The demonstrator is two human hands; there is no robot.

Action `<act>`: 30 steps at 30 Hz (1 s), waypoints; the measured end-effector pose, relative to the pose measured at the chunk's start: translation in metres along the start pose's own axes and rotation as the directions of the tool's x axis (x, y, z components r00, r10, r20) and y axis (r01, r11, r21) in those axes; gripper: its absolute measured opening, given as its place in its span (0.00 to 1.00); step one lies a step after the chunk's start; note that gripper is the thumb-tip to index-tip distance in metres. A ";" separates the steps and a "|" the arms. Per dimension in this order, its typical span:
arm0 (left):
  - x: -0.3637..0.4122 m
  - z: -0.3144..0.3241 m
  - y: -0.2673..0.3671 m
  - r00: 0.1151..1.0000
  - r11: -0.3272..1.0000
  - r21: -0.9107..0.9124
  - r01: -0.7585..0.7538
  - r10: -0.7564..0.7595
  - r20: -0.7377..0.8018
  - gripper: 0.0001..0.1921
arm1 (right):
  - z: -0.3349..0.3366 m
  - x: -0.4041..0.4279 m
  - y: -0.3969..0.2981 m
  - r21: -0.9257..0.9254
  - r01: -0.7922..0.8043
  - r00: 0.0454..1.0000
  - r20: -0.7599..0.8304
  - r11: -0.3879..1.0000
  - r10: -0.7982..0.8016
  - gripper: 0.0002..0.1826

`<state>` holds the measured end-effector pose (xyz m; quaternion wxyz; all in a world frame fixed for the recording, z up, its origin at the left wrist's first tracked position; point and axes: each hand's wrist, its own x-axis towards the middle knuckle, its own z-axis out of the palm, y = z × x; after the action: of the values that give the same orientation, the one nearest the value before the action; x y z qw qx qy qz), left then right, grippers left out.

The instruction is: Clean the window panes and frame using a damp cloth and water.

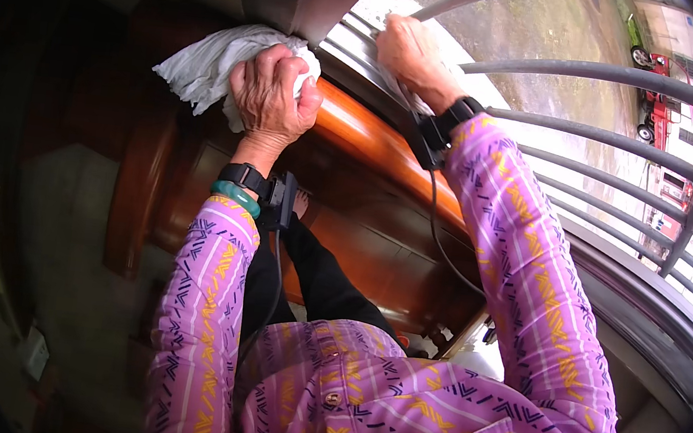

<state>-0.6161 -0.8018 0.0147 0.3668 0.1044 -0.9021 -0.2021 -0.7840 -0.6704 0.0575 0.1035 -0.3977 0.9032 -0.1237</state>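
Bunched white cloth [226, 62] is gripped in my left hand [279, 90], at the end of a polished wooden rail [362, 132] beside the window corner. A green bangle and a black strap with a small device circle that wrist. My right hand [417, 58] is closed at the window track [357, 41], near the metal bars. Some pale cloth shows beneath its palm and wrist; whether the fingers grip it is hidden. A similar strap and device with a cable sit on the right wrist.
Curved metal window bars [594, 71] stand to the right, with a red vehicle [656, 117] outside. Below the rail lies a wooden seat [368, 251], and a bare foot [301, 203] rests on wood. A wooden armrest [136, 205] is at left. Cables hang from both wrist devices.
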 end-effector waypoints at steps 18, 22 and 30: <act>0.000 0.005 0.001 0.999 1.000 -0.017 -0.015 0.014 -0.039 0.12 | -0.009 -0.072 0.059 -0.106 -0.103 0.992 0.063 0.989 0.110 0.06; 0.000 0.006 0.003 1.000 1.000 0.001 -0.003 0.003 0.003 0.11 | -0.007 -0.068 0.045 0.059 -0.040 0.978 -0.202 0.997 0.052 0.10; 0.000 0.006 0.004 0.998 0.997 0.043 -0.066 0.066 0.004 0.10 | 0.016 -0.067 0.036 0.335 0.040 0.986 -0.166 0.941 0.017 0.06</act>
<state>-0.6203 -0.7970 0.0126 0.3697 0.0821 -0.9097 -0.1707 -0.7601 -0.5989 0.0370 0.0936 -0.3676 0.8719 -0.3098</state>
